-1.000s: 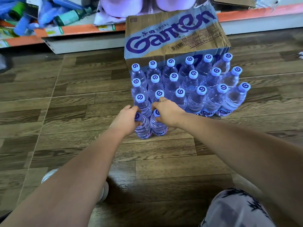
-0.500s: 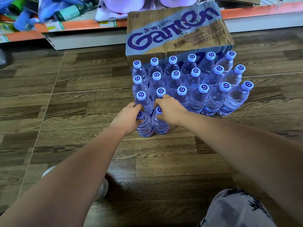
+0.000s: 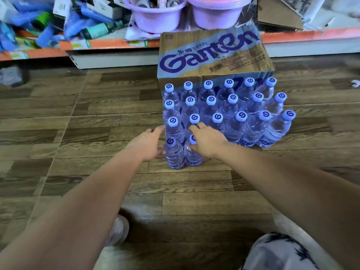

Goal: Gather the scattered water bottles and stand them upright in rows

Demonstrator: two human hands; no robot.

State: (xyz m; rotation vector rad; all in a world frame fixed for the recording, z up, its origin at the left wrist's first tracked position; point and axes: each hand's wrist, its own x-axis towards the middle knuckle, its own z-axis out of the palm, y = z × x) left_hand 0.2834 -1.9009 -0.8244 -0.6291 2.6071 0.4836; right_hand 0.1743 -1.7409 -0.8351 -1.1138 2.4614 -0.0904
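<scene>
The front right bottle [image 3: 193, 158] and front left bottle [image 3: 174, 155] stand upright, touching, at the near left corner of the rows of bottles [image 3: 231, 115], just above the picture's middle. The right hand [image 3: 209, 142] grasps the front right bottle at its neck, thumb and fingers curled round the cap. The left hand [image 3: 149, 145] lies released, fingers straight, just beside the front left bottle at its nine o'clock. The bottles are clear ribbed plastic with pale blue caps and stand on a brown wood-plank floor [image 3: 93, 123]. At twelve o'clock a printed cardboard carton [image 3: 212, 55] backs the rows. Beyond it runs a low orange-edged shelf [image 3: 311, 36] with lilac plastic basins [image 3: 153, 16]. At six o'clock are a pale shoe [image 3: 119, 228] and a patterned knee [image 3: 280, 252].
</scene>
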